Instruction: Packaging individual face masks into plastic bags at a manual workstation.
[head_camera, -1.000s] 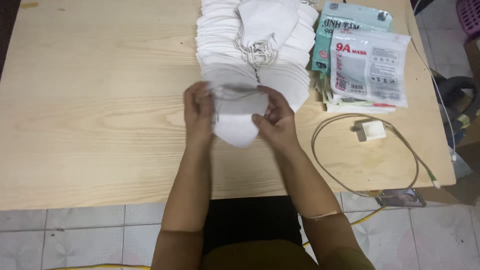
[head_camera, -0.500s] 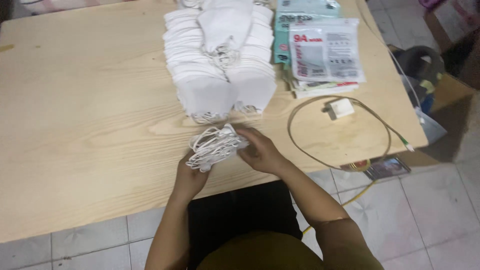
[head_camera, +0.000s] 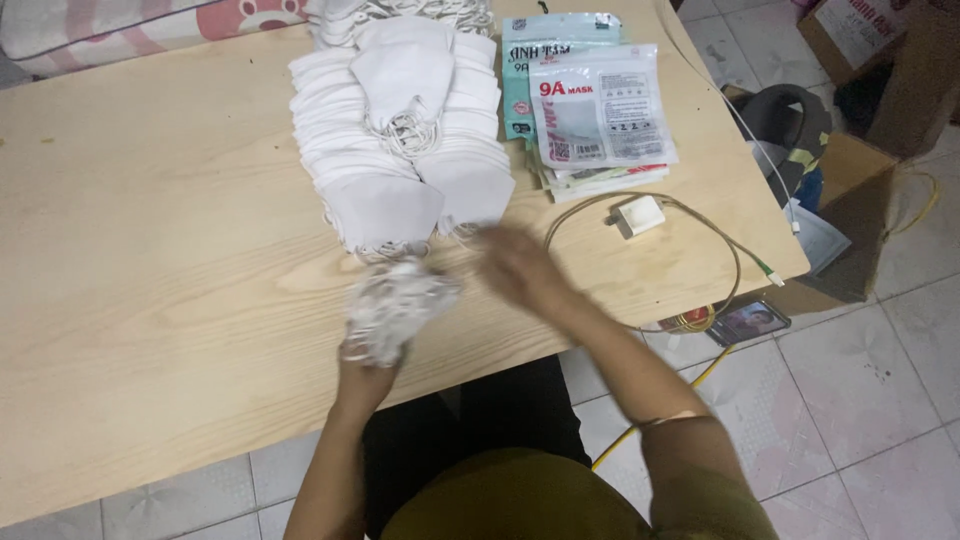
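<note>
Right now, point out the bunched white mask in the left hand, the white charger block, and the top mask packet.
bunched white mask (head_camera: 392, 308), head view, middle.
white charger block (head_camera: 639, 214), head view, top face.
top mask packet (head_camera: 603, 108), head view, clear front.

Motion blurs the right hand (head_camera: 512, 266) and the white mask (head_camera: 398, 305). That mask hides most of the left hand (head_camera: 365, 360).

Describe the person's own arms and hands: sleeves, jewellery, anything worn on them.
Both forearms are bare, with no sleeves in view and no gloves on either hand. The right arm carries a thin band around the forearm, seemingly a bracelet or elastic. The left hand is mostly hidden and the right hand is motion-blurred, so rings cannot be ruled out. No watch shows.
</note>
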